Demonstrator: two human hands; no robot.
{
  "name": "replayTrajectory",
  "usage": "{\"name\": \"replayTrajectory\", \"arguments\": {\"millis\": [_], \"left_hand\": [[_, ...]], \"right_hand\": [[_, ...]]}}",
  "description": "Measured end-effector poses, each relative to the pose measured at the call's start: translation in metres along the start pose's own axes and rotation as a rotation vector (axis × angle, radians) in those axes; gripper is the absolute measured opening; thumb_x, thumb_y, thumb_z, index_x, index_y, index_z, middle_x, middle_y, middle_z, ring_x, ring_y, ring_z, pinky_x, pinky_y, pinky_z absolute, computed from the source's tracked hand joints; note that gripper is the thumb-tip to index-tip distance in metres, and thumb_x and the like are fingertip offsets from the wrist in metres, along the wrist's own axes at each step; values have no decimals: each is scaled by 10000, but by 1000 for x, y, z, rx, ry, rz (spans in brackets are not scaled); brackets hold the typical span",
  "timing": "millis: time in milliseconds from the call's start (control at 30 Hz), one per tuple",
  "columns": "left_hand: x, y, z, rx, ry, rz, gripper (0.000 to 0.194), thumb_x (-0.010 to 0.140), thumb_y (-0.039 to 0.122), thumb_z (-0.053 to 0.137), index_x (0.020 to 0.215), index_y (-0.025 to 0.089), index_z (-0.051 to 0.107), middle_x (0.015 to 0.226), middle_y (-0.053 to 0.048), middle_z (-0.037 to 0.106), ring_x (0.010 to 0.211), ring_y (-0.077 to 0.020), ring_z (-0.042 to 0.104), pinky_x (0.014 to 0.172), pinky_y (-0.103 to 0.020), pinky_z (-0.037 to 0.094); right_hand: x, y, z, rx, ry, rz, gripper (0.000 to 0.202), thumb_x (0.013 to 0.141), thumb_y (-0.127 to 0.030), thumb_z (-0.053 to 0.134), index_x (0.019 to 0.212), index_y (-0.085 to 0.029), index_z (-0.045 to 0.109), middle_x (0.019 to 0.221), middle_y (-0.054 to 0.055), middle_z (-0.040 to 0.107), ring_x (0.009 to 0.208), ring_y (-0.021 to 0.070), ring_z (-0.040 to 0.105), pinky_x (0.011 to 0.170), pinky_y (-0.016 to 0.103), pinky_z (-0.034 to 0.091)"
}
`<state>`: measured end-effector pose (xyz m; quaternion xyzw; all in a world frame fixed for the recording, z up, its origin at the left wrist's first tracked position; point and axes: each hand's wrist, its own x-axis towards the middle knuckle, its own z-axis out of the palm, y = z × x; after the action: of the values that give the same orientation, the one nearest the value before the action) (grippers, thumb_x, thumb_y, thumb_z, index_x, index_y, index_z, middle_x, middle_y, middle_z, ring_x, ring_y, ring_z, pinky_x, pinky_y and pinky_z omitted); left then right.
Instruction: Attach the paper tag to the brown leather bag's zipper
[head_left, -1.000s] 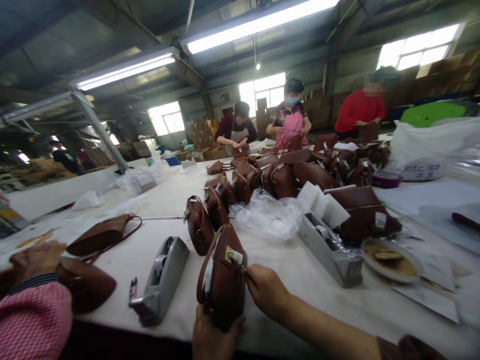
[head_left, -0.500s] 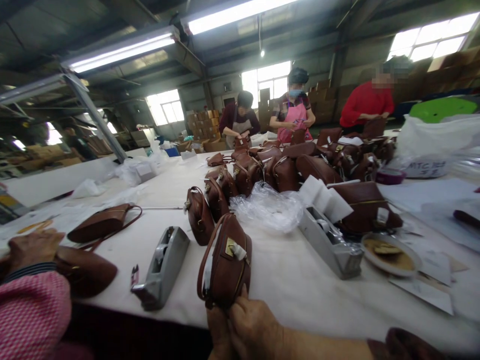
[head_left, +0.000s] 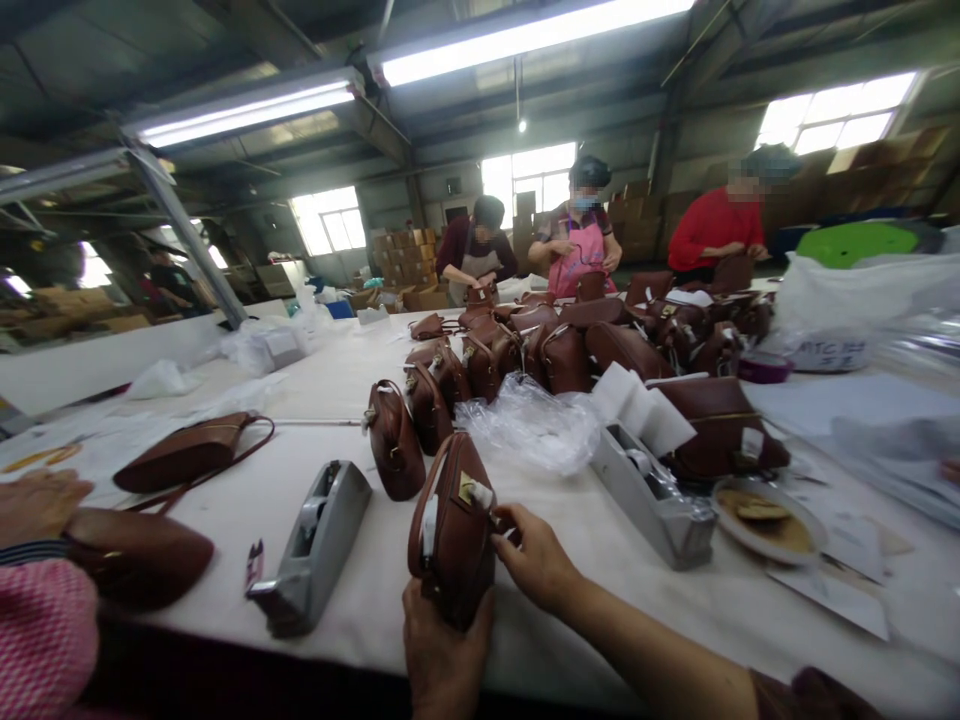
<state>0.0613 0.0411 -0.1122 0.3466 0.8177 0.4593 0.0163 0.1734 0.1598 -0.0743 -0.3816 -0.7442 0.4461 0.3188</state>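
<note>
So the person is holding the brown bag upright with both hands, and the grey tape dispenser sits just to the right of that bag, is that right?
Not quite: in the head view the nearest grey tape dispenser lies left of the brown bag. The left hand and right hand do hold the bag upright.

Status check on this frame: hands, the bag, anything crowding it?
Left hand grips brown handbag from below. Right hand pinches at its taped clasp. Grey tape dispenser lies close on the left, apart from the bag.
</note>
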Motion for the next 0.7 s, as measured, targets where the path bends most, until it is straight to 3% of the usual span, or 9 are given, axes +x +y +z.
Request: {"name": "replayTrajectory", "arguments": {"millis": [100,200,300,533,700], "left_hand": [[0,-1,-4,-4,-51,2,660,647,562,713,1129,171,489,1028,-92,564,960,-310,638,831,-483,548],[3,-4,-5,3,-55,36,723,644,565,711,1193,155,482,1081,-123,574,998,-330,638,847,-489,548],[6,-7,-3,20,-57,61,818,621,551,719,1283,151,453,1162,-156,587,1055,-353,633,862,-487,545],[5,-16,6,61,-53,-3,726,655,619,648,1204,176,477,1117,-148,646,1039,-354,660,842,-471,549],[5,-14,9,60,-11,40,712,680,579,632,1237,160,487,1141,-164,641,1045,-351,658,860,-475,542]], "right_hand": [[5,-1,3,-23,13,7,115,798,-150,544,867,-158,635,758,36,666,715,183,618,657,284,480],[7,-2,1,-61,25,-22,75,773,-135,550,779,-165,619,740,37,669,707,183,620,645,275,466],[7,-3,-1,-126,34,-75,82,775,-129,539,799,-167,608,756,41,678,682,181,618,632,274,456],[8,0,-4,-350,38,-274,212,918,-180,410,847,-175,609,831,90,701,770,224,650,691,311,463],[1,3,-2,-494,49,-331,270,925,-175,400,735,-181,591,705,93,671,619,214,611,576,310,431]]}}
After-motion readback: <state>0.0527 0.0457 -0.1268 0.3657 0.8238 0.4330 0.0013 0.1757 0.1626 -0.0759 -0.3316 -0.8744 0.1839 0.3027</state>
